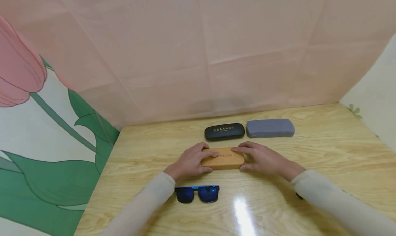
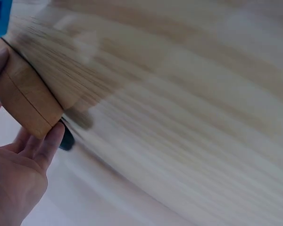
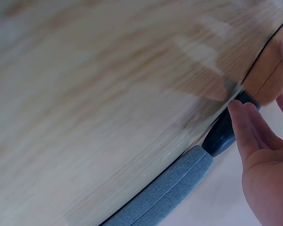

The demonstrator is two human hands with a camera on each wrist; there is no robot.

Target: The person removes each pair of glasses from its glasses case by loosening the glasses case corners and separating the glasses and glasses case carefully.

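Note:
An orange glasses case with dark lettering on its lid lies on the wooden table, and its lid looks closed. My left hand grips its left end, thumb at the front and fingertips reaching the back edge and lid. At the right end, my right hand holds the case with the thumb low at the front corner and a finger on the lid. The left wrist view shows the case's end and a seam along its side. In front of the case lie sunglasses with blue mirrored lenses.
Behind the orange case stand a black glasses case with gold lettering and a grey-blue fabric glasses case, side by side. A pink cloth hangs along the table's back edge. A small dark object shows beside the right sleeve.

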